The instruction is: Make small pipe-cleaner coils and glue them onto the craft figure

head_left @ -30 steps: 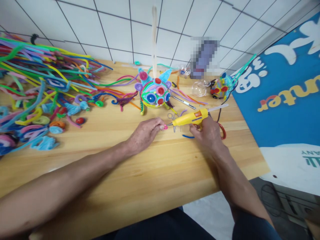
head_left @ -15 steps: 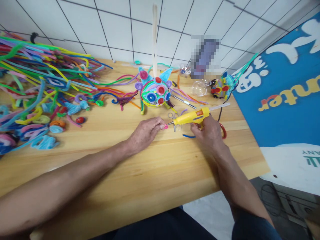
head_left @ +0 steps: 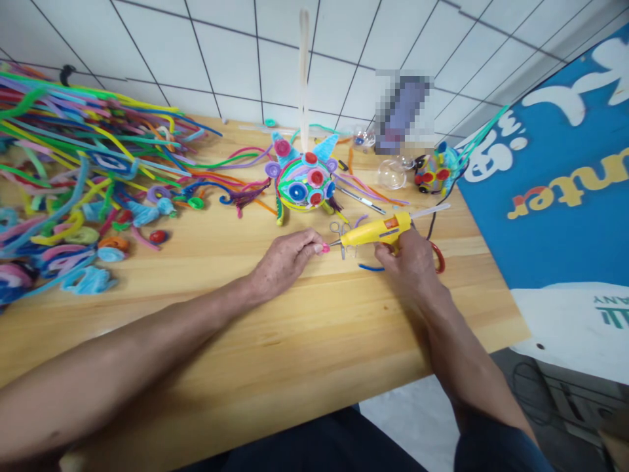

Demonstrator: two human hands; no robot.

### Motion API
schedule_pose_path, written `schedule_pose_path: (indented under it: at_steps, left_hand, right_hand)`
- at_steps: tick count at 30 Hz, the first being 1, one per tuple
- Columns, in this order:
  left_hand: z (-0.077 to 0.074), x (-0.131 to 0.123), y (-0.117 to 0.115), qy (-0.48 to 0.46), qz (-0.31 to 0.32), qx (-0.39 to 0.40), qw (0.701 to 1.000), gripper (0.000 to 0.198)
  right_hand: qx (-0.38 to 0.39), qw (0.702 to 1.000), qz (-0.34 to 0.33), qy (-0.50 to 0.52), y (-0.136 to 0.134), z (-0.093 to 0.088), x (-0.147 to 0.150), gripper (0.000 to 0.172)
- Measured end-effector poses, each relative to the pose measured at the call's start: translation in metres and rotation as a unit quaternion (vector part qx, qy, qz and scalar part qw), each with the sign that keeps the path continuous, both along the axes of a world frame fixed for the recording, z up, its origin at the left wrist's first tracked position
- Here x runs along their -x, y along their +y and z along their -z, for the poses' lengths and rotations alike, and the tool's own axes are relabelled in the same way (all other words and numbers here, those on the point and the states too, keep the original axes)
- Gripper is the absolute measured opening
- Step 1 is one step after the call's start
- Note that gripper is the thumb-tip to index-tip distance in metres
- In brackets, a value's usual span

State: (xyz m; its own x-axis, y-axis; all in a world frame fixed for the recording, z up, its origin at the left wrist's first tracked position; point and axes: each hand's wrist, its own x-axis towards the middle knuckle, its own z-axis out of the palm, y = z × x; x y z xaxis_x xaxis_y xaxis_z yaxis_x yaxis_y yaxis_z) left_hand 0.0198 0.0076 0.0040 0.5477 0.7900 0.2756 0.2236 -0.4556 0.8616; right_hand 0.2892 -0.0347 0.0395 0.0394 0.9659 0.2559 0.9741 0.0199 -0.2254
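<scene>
Between thumb and fingertips, my left hand [head_left: 287,261] pinches a small pink piece [head_left: 325,248], perhaps a curl of pipe cleaner. My right hand [head_left: 410,259] is wrapped round the handle of a yellow glue gun [head_left: 376,231]. A clear glue stick [head_left: 430,210] juts from the gun's back, and its metal nozzle points left, at or very near the pink piece. Small scissors [head_left: 343,237] lie partly hidden behind the nozzle. Beyond my hands stands a colourful pipe-cleaner creature [head_left: 304,180] with blue horns and round red and blue discs.
Many loose pipe cleaners [head_left: 83,124] heap at the left, with coiled pieces [head_left: 91,278] in front. A second decorated figure [head_left: 437,170] and clear plastic balls [head_left: 392,174] stand back right. Red-handled scissors or pliers [head_left: 439,257] lie behind my right hand. A tiled wall [head_left: 221,52] borders the table.
Almost nothing differs. The glue gun has shifted very slightly at the pink piece; both hands keep their hold.
</scene>
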Motion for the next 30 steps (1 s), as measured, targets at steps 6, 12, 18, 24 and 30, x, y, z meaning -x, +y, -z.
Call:
schedule_pose_path:
  at_steps: [6, 12, 18, 24, 30]
  left_hand:
    - [0.001, 0.000, 0.000, -0.007, -0.001, -0.001, 1.000, 0.021]
    - [0.001, 0.000, 0.001, -0.008, 0.000, 0.006, 1.000, 0.020]
    - [-0.002, 0.001, 0.001, -0.010, 0.001, 0.021, 1.000, 0.018]
    - [-0.005, 0.003, 0.003, -0.041, -0.001, 0.060, 0.997, 0.017]
    - [-0.006, 0.004, 0.004, -0.076, -0.008, 0.129, 0.989, 0.026]
  right_hand:
    - [0.008, 1.000, -0.005, 0.009, 0.000, -0.003, 0.002, 0.018]
    - [0.008, 1.000, -0.008, 0.009, 0.000, -0.003, 0.002, 0.016]
    - [0.006, 1.000, -0.011, 0.012, -0.001, -0.003, 0.002, 0.015]
    - [-0.002, 0.998, -0.015, 0.060, 0.000, -0.001, 0.001, 0.012]
    - [-0.027, 0.966, 0.034, 0.254, -0.007, -0.017, -0.004, 0.032]
